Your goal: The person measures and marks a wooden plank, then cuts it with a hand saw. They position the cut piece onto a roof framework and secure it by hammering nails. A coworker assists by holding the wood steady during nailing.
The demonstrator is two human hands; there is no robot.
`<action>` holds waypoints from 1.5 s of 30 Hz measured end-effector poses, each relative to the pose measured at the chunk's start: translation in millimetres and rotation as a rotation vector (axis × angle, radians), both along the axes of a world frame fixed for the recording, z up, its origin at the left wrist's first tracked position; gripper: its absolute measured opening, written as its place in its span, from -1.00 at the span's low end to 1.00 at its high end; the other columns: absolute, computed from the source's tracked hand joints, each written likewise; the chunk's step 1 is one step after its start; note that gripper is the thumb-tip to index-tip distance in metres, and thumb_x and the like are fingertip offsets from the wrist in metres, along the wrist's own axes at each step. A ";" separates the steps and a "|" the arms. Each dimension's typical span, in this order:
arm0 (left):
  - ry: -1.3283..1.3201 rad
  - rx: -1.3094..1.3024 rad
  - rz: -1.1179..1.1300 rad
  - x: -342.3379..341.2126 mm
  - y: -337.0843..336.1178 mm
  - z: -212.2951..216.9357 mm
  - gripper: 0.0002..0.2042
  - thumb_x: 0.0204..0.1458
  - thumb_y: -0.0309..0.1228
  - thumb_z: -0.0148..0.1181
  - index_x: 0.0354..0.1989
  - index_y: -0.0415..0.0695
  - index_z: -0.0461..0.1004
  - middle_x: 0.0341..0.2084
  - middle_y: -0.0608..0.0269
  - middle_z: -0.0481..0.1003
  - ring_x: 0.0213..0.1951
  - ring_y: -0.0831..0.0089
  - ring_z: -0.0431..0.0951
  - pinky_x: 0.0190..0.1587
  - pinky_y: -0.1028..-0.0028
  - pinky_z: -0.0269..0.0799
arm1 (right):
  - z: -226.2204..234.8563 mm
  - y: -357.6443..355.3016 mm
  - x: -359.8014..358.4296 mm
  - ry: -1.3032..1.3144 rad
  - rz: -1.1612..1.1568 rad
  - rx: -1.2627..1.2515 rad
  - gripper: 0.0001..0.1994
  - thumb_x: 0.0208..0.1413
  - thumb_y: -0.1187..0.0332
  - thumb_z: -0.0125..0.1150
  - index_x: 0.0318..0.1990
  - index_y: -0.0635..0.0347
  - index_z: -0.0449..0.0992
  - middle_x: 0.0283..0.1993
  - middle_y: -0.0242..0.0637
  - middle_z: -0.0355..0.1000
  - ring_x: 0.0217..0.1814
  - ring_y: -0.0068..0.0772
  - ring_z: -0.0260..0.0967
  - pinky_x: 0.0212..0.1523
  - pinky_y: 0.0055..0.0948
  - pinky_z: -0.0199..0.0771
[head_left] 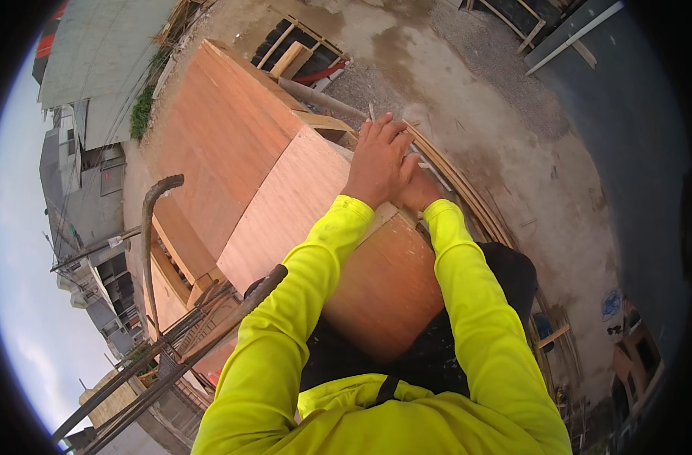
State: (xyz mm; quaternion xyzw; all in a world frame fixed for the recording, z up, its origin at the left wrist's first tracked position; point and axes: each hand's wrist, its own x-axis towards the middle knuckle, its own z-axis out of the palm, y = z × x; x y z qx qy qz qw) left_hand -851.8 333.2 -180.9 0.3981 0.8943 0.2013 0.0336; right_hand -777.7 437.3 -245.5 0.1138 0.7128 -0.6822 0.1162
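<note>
Bright yellow sleeves fill the foreground as a person leans over a reddish-brown plywood panel high above a construction yard. The left hand lies flat on the far upper corner of the panel, its fingers spread narrow and straight, pressed against the board's surface and pointing away from the body, holding nothing inside them. The right hand sits just beside and partly under the left, at the panel's right edge; its fingers are hidden by the left hand and the board, so whether they grip the edge cannot be told. The panel runs back from the fingers toward the person's chest, its near end curving down in front of dark trousers. Just beyond the fingertips lie a short timber block and a bundle of thin curved wooden strips that sweeps down along the right of the hands. To the left of the fingers a second, larger plywood sheet stretches away, and below it bent steel reinforcing bars rise near the left sleeve. Far past the fingers, a wet concrete ground spreads out, with a timber frame lying on it.
</note>
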 end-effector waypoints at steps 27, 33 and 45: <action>-0.313 -0.832 -0.050 -62.3 -4.1 4.0 -0.47 0.25 0.03 -0.19 -0.08 -0.02 0.69 -0.14 -0.13 0.62 -0.01 -0.13 0.56 0.10 0.00 0.41 | -1.7 1.0 -16.0 -0.139 -0.113 -0.438 -0.60 0.21 0.21 -0.01 0.11 0.27 0.38 0.05 -0.07 0.46 0.15 -0.24 0.36 0.26 -0.35 0.26; -0.369 -0.770 -0.046 -65.0 0.3 5.6 -0.49 0.12 -0.05 -0.13 -0.19 -0.17 0.68 -0.18 -0.19 0.62 -0.09 -0.10 0.62 0.07 0.04 0.49 | 91.2 72.1 35.9 0.022 -0.594 -0.456 -0.61 0.22 0.30 0.23 0.11 0.37 0.44 0.01 -0.15 0.51 0.01 -0.35 0.50 0.05 -0.36 0.52; -0.297 -0.771 0.009 -64.9 -1.4 -10.4 -0.43 0.15 -0.02 -0.20 -0.13 -0.19 0.68 -0.09 -0.20 0.60 -0.04 -0.13 0.61 0.10 0.07 0.47 | 202.9 130.6 429.0 -0.440 -0.089 0.734 -0.70 0.18 0.53 0.05 0.08 0.27 0.41 0.01 -0.18 0.34 0.00 -0.34 0.34 0.05 -0.37 0.39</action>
